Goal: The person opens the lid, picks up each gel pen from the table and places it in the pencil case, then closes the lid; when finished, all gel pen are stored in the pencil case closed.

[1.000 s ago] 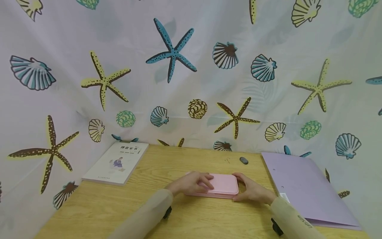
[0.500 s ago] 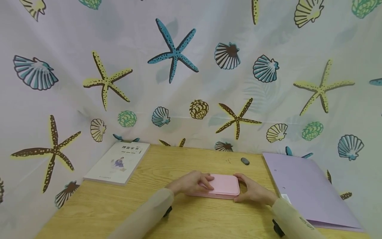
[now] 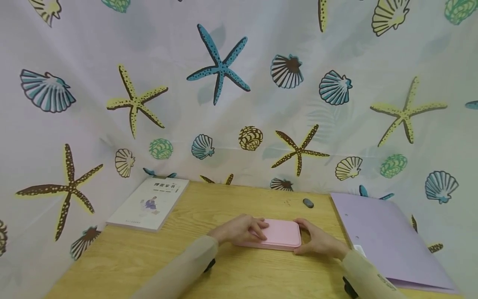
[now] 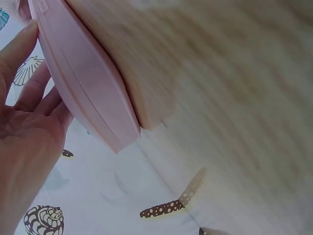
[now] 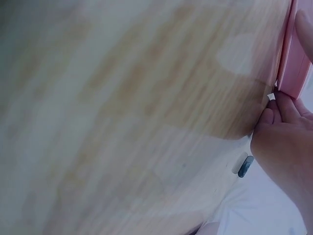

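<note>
A closed pink pencil case lies flat on the wooden table, its long side facing me. My left hand covers its left end, with the fingers laid over the lid. In the left wrist view, the thumb of that hand touches the lid's edge near a small catch on the case. At the other end, my right hand grips the case between the thumb at the near corner and fingers at the far one. The right wrist view shows fingers of that hand against the case's end.
A white book lies at the back left of the table. On the right is a large purple folder. A small dark oval object sits behind the case. A patterned curtain hangs behind and around the table.
The head view has shifted very slightly. Both hands keep their places on the pencil case, which stays where it was.
</note>
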Demonstrator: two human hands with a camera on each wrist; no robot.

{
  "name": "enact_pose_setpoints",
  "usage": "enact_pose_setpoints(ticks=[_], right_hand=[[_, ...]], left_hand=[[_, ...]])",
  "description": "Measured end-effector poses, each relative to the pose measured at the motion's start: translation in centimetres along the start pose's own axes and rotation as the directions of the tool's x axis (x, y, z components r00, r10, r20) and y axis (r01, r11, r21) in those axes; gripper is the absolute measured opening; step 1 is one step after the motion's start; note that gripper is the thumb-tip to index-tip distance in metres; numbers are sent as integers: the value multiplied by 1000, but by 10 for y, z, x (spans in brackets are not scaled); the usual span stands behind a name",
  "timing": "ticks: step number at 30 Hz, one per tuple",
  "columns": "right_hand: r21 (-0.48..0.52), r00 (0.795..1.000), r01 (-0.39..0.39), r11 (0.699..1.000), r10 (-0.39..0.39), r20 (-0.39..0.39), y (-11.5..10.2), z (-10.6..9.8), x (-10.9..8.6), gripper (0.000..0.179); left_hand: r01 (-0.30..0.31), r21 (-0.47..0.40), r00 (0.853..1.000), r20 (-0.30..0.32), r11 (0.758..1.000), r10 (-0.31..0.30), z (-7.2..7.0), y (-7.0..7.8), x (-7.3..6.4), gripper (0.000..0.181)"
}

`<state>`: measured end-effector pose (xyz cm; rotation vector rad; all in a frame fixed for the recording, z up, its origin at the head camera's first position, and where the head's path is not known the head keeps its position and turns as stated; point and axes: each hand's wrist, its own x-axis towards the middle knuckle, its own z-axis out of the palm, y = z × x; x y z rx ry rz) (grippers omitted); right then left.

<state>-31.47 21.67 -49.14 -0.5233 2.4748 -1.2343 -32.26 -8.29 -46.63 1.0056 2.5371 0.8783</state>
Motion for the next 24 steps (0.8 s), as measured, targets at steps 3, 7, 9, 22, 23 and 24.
enact_pose_setpoints(ticks=[3,7,9,22,23,24], right_hand=[[-8,1000,19,1000,-18,7,2,1,2,98],[5,999,45,999,-46,30,2,2,3,97],[9,998,49,999,-49,36,1,1,2,97],[153,994,31,988,-46,100,-2,-8,-1,102],[176,994,30,984,-48,100,-2,-9,-1,100],[188,994,28,982,-48,99,-2,-10,-2,97]], left_hand=[[26,-19,1000,-14,999,-26,1,0,-1,16],[57,-70,997,-37,996,-60,3,0,-4,15],[56,-84,997,-43,995,-60,4,0,-4,15],[78,-179,986,-133,981,-102,-9,-9,-12,17],[78,-174,983,-150,982,-105,-11,-11,-15,18],[79,-171,980,-167,982,-108,-13,-13,-17,20]])
